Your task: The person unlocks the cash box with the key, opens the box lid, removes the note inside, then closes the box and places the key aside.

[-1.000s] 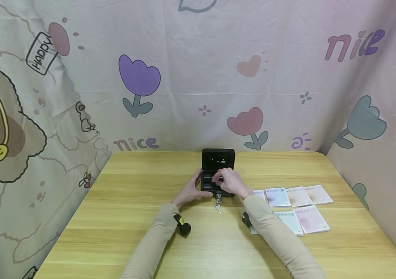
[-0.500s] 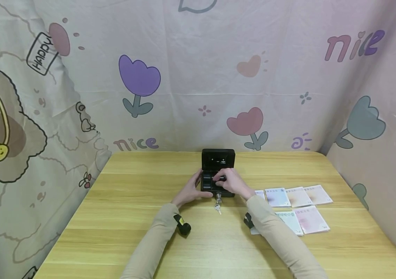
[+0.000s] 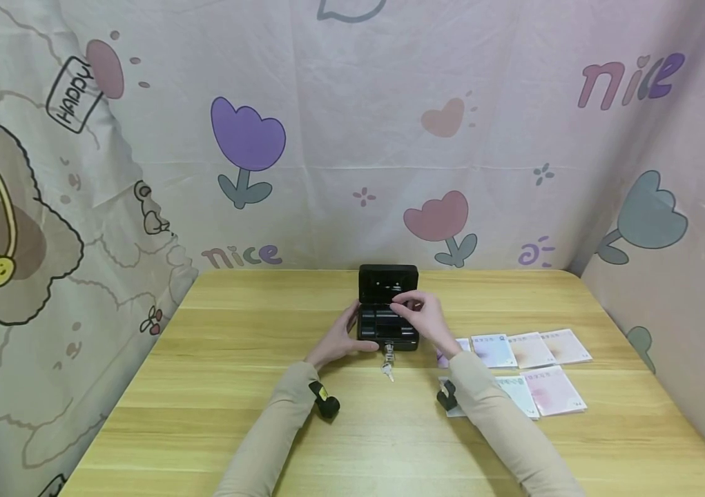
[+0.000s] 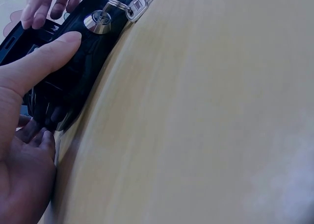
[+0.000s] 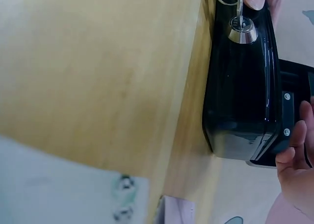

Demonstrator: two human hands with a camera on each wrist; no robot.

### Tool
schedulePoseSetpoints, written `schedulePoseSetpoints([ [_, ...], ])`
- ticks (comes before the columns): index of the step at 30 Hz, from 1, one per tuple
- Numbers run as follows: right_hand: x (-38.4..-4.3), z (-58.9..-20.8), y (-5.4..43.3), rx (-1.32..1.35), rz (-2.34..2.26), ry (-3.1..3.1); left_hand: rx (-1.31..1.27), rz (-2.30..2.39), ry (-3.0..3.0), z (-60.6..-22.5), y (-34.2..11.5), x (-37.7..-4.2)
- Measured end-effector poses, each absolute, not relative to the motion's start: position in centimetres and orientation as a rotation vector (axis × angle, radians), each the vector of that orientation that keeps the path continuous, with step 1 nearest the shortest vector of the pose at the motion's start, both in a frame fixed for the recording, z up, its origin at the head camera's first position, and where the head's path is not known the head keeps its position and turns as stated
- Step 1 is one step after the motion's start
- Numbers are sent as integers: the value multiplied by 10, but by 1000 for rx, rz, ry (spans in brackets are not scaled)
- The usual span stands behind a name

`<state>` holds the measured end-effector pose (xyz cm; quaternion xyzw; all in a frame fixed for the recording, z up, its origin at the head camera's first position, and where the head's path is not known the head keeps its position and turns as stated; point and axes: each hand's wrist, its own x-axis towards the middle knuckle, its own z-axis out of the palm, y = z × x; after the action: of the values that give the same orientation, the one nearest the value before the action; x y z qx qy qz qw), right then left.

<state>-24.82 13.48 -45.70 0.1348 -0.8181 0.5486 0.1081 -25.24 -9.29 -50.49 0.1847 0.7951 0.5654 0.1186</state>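
A small black cash box [image 3: 387,338] stands on the table with its lid [image 3: 388,284] raised. A ring of keys [image 3: 388,369] hangs from the key in its round silver lock [image 5: 243,30]. My left hand [image 3: 335,343] grips the box's left side, thumb [image 4: 51,56] along the front top edge and fingers at the side. My right hand [image 3: 423,316] is over the box's right part, thumb and fingertips close together near the lid's hinge line. Nothing shows between those fingertips. The left wrist view also has the right hand's fingers [image 4: 49,6] hanging loosely over the box.
Stacks of play banknotes lie right of the box in two rows, including a pink stack [image 3: 554,391] and a blue one [image 3: 494,351]. My right forearm [image 3: 501,414] covers part of them. A patterned cloth [image 3: 340,138] hangs behind the wooden table [image 3: 234,331].
My right hand has risen out of the box's inside and shifted slightly right, uncovering the black compartments. The left hand and the box stay as they were.
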Motion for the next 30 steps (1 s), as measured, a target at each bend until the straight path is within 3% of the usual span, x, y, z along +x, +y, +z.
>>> schedulePoseSetpoints([
  [20,-253,-458,145,-132,2129,-1889,568,1709,2276,-501,-94,-253],
  [30,-258,-454,151,-119,2498,-1693,478,1927,2177,-493,-92,-256],
])
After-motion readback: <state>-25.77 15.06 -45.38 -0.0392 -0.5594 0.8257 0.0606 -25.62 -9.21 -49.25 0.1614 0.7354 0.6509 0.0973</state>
